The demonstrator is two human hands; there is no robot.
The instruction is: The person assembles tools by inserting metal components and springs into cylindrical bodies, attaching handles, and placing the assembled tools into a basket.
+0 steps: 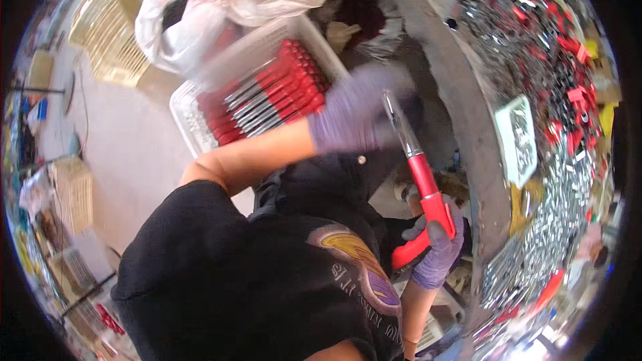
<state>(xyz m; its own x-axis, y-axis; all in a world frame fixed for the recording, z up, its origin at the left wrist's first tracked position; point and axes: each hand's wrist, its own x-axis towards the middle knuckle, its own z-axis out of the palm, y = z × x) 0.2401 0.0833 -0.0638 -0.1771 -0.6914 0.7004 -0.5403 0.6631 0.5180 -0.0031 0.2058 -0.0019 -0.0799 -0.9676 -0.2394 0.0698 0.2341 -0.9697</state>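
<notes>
In my right hand (441, 244), gloved in purple with grey fingertips, is a red tool with a metal shaft (422, 177); its exact kind I cannot make out. My fingers wrap round its angled red handle, and the shiny shaft points up and away. My left hand (361, 110), also in a purple glove, is smeared by motion beside the shaft's metal tip. Whether it touches the tip or holds anything does not show. Just left of that hand, a white plastic basket (184, 117) holds rows of similar red tools (267, 97) with metal shafts.
On the right, a dark worn bench edge (461, 107) curves past a heap of red and black parts (535, 33), a pale green tray (516, 140) and piled metal pieces (545, 227). White sacks (180, 17) stand behind the basket. Cream crates (114, 33) are stacked at far left.
</notes>
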